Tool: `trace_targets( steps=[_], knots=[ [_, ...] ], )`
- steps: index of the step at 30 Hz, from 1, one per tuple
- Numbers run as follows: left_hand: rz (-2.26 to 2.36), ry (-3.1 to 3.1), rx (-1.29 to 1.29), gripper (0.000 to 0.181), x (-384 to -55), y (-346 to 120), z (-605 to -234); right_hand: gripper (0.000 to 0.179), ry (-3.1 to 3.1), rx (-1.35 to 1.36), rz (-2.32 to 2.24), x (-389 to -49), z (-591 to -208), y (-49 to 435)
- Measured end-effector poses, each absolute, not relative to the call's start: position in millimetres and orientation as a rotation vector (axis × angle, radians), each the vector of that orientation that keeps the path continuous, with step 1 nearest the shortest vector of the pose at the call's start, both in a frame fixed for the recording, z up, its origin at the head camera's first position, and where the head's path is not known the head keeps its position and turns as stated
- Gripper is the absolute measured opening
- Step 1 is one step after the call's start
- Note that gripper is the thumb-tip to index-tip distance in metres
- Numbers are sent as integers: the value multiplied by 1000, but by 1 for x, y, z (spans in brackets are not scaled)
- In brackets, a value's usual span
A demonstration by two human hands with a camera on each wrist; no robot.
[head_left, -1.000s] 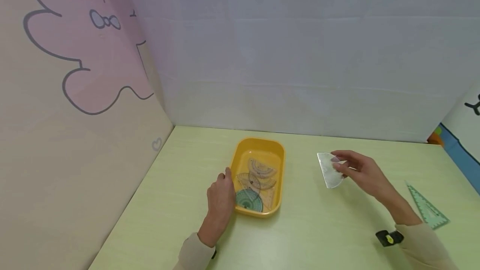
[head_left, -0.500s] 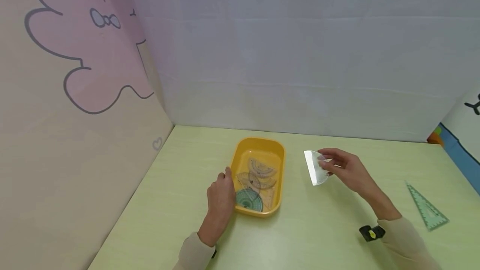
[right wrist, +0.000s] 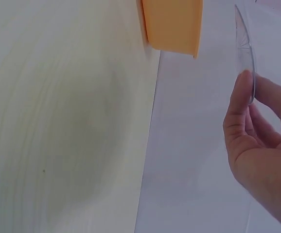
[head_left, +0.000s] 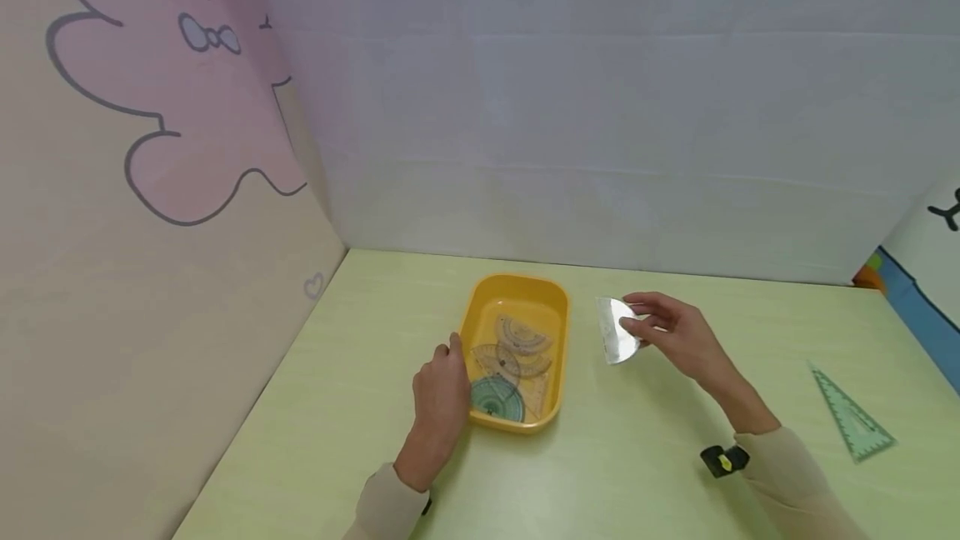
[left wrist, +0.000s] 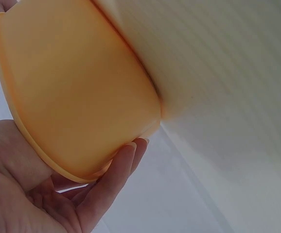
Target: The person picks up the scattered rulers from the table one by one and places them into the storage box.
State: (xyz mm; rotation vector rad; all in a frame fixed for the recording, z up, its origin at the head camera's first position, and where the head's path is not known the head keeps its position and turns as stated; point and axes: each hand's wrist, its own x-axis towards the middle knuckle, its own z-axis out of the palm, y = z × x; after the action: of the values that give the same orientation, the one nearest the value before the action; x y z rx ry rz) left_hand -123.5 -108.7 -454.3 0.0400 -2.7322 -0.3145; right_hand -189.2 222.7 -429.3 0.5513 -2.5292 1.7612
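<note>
My left hand (head_left: pixel 441 390) grips the left side of a yellow plastic tray (head_left: pixel 562 307), thumb along the rim and fingertips against the outer wall in the left wrist view. Inside the tray lie several clear protractors (head_left: pixel 522 336), a clear set square (head_left: pixel 537 394) and a round green protractor (head_left: pixel 497 400), partly overlapping. To the right of the tray, my right hand (head_left: pixel 678 336) pinches a clear half-round protractor (head_left: pixel 615 330) by its curved edge between thumb and fingers. The right wrist view shows this protractor (right wrist: pixel 245 48) edge-on, raised above the tabletop.
A green set square (head_left: pixel 855 417) lies on the pale table (head_left: pixel 600 473) at the right. A white sheet (head_left: pixel 600 148) stands behind the table, and a wall with a pink bear print (head_left: pixel 202 123) rises on the left.
My right hand has moved left with the clear protractor, closer to the tray. My left hand and the tray have stayed in place.
</note>
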Motion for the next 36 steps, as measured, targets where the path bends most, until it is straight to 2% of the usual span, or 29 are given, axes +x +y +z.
trace_targets(
  steps=[36],
  knots=[
    [-331,-2758,44,34,-124,-109,-452,41,-2548,556,1787,-214,-421,172]
  ],
)
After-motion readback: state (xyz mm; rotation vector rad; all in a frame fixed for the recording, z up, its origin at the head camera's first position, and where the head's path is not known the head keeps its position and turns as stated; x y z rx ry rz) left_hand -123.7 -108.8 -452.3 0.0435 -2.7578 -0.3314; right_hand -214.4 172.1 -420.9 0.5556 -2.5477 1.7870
